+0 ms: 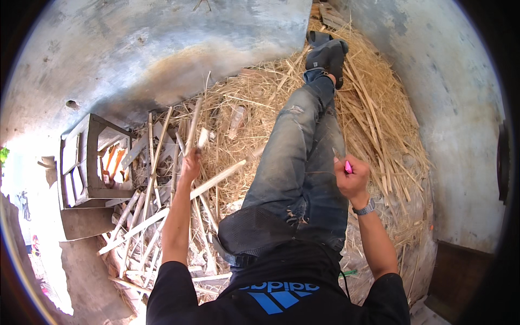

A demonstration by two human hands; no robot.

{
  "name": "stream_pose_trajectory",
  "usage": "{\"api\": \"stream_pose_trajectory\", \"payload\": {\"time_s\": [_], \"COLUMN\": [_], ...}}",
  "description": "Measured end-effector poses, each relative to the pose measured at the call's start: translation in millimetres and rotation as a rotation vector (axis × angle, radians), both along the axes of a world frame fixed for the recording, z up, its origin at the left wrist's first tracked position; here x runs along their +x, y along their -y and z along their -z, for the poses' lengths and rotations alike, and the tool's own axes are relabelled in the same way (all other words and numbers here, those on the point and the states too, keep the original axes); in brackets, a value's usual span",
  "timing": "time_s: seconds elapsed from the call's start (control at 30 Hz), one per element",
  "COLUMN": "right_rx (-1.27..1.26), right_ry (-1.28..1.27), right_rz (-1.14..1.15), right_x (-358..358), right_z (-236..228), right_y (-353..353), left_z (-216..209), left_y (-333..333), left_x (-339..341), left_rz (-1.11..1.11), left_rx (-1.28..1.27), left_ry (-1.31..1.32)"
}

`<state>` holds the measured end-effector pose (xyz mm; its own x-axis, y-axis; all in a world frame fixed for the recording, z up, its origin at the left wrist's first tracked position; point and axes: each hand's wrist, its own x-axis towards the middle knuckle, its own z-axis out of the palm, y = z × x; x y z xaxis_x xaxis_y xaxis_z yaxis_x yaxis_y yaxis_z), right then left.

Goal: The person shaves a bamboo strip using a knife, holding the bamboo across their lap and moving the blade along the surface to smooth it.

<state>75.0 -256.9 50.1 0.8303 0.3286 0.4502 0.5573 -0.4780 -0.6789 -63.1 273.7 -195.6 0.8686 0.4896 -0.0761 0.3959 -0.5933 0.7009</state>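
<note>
While the left fingers (pixel 191 164) hold a stick (pixel 193 125) at nine o'clock, the right fingers (pixel 356 166) grip a pink-ended tool (pixel 348 167) at three — likely trimming, next needing tool against stick.

1. Legs (pixel 287 146): centre, extended forward over the straw; shoes (pixel 329 57) at the far end, ankles crossed.
2. Left grip (pixel 190 167): left of the legs, around a stick (pixel 193 127) pointing away from the person.
3. Right grip (pixel 353 180): at the legs' right side, around a tool (pixel 348 167).
4. Straw (pixel 254 97): on the floor, both sides of the legs.
5. Wood strips (pixel 370 108): right of the legs, on the straw.
6. Loose sticks (pixel 136 230): heaped left of the legs.
7. Wooden frame (pixel 111 193): left of the heap.
8. Far wall (pixel 162 32): beyond heap and frame.
9. Right wall (pixel 455 97): right of the strips.
</note>
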Motion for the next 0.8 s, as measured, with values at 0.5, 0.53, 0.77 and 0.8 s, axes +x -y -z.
{"api": "stream_pose_trajectory", "payload": {"time_s": [0.5,0.53,0.77,0.8], "right_rx": [0.065,0.058,0.022,0.022], "right_ry": [-0.062,-0.059,0.001,0.007], "right_rz": [0.013,0.013,-0.068,-0.088], "right_x": [-1.8,-2.2,-3.3,-1.2], "right_z": [-1.9,-1.0,-3.0,-4.4], "right_y": [-16.1,-17.3,-29.1,-32.5], "left_z": [-173.0,-170.9,-152.1,-146.8], "left_y": [2.9,4.1,10.5,3.5], "left_x": [12.2,9.7,45.9,55.0], "left_rz": [-0.428,-0.468,-0.530,-0.478], "left_rx": [-1.374,-1.358,-1.011,-0.861], "left_ry": [0.804,0.822,0.916,0.957]}}
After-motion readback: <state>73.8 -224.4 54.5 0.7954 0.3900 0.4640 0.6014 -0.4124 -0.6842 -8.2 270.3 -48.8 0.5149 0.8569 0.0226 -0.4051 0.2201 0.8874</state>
